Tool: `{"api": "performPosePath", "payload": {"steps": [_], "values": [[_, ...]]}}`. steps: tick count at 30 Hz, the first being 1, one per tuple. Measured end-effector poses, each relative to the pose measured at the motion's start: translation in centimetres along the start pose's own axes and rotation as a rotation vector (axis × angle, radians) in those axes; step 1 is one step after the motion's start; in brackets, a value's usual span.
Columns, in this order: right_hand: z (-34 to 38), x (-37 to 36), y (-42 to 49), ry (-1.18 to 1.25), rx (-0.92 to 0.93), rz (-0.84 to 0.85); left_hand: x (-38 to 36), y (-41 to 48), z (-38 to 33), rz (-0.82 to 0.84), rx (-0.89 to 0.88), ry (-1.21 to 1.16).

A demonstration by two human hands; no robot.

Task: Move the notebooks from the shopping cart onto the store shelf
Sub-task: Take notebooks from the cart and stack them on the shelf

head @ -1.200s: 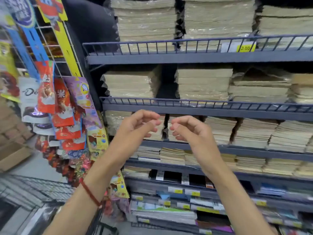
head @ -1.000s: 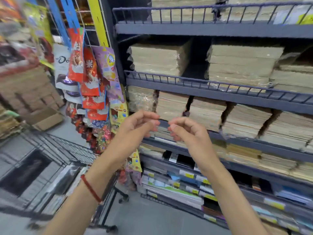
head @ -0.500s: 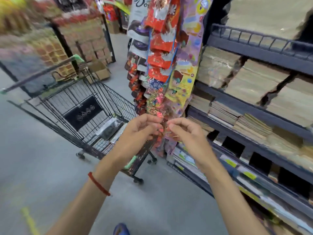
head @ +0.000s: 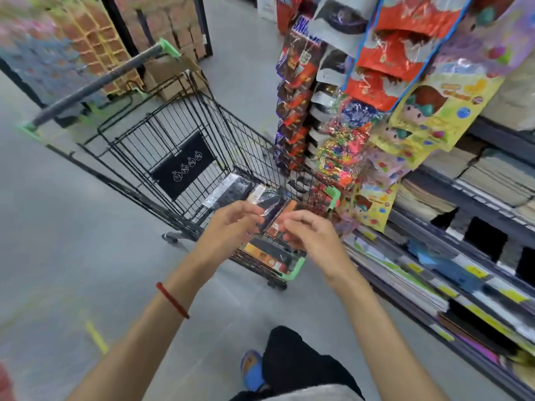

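Open grey floor (head: 72,227) stretched left of one black wire shopping cart (head: 182,166), whose right rim stood just beside a strip of hanging snack packets (head: 356,117). Wrapped notebooks (head: 228,192) lay in the cart's near end, at least three packs. The hands hid part of them, so the full count could not be told. Two bare hands hovered above the packs, close together. The left hand (head: 231,227) had one red cord bracelet (head: 172,299) at its wrist. It and the right hand (head: 309,235) had fingers loosely curled, gripping nothing. One blue shoe (head: 252,369) showed below. At far right the store shelf (head: 474,198) held several tiers of stacked paper goods, with dark gaps between stacks on a lower tier.
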State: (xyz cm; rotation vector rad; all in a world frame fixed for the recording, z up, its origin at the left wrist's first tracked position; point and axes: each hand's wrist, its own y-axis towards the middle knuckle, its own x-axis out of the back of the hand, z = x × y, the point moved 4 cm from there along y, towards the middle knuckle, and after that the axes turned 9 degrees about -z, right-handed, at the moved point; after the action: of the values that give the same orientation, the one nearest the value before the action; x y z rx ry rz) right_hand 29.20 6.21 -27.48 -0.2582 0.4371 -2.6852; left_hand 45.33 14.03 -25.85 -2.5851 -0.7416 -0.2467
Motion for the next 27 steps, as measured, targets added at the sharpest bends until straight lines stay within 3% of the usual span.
{"api": "performPosePath", "payload": {"steps": [18,27], "values": [[-6.0,-13.8,24.1,-0.063,-0.284,-0.045,6.5,29.6,7.2,0.123,0.285,0.181],[-13.5,-19.7,31.8,-0.207,-0.406,-0.112,7.5,42.7,16.7,0.151,0.385,0.315]]}}
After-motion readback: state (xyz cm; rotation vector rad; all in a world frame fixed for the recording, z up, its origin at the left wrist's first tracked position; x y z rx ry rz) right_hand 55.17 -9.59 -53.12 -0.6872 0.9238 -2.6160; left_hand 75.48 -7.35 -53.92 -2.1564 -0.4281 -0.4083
